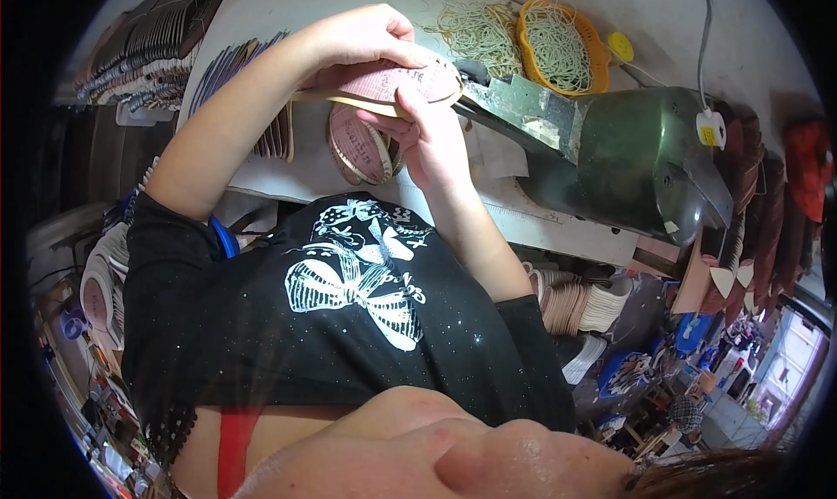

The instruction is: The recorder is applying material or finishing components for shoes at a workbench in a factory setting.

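Head view: a fisheye look down at a person in a black shirt with a white bow print, working at a white tabletop point(261, 11); the person's own chin fills the lower edge.
Left hand: the left hand point(362, 35) lies curled over the top of a pinkish shoe insole point(410, 81), fingers closed on its upper edge, thumb side toward the far end.
Right hand: the right hand point(432, 142) comes up from below, fingers wrapped on the insole's underside and near edge, clamped on it together with the other hand.
Insole: flat, oval, pink-brown with small printed marks, held just above the tabletop between both hands, its far tip close to the green machine point(645, 159).
Second insole: another insole of the same kind point(359, 149) lies flat on the tabletop just under the hands.
Machine: a dark green, rounded metal body on the right side of the tabletop, with a worn flat arm reaching toward the held insole.
Basket: an orange basket point(527, 41) holding pale rubber bands stands behind the machine; a loose heap of bands point(471, 28) lies just beside it on the left.
Stacks: rows of insoles on edge point(235, 63) stand at the left of the tabletop, near the left forearm; more pale stacks point(584, 303) sit lower right, below the tabletop.
Cable: a white cable with a switch point(711, 128) hangs over the machine.
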{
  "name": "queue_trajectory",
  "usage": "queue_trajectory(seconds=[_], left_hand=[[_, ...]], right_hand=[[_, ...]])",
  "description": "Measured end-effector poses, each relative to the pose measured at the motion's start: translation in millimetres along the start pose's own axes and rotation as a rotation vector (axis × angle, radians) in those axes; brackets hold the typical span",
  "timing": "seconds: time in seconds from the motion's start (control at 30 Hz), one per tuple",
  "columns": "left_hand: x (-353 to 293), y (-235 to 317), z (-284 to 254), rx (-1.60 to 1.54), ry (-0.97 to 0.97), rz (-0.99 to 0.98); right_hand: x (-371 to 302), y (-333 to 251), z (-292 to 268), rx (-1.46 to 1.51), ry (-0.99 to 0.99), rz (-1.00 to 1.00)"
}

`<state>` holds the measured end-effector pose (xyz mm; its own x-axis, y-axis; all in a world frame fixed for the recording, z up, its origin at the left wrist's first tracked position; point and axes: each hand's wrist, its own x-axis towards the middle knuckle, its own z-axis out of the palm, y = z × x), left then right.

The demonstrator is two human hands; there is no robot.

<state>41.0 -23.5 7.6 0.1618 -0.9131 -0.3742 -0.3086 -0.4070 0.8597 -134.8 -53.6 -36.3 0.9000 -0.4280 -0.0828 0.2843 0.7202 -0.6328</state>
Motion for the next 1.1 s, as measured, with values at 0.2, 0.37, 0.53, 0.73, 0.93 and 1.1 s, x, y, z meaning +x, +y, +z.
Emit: queue_trajectory(seconds=[0.2,0.37,0.53,0.73,0.93,1.1], left_hand=[[3,-15,3,0.031,0.135,0.058],[-14,6,13,0.073,0.132,-0.075],[-19,3,22,-0.039,0.080,-0.230],[-16,-1,20,0.015,0.174,-0.075],[1,-8,11,0.394,0.380,0.035],[20,-42,18,0.697,0.757,0.159]], right_hand=[[2,-5,-8,-0.016,0.013,0.001],[-7,-16,-28,-0.168,0.057,0.080],[-40,-28,-30,-0.345,0.108,0.159],[-67,5,-36,-0.657,0.133,0.156],[-45,11,-37,-0.354,0.244,0.066],[-22,-2,-30,-0.168,0.266,-0.022]])
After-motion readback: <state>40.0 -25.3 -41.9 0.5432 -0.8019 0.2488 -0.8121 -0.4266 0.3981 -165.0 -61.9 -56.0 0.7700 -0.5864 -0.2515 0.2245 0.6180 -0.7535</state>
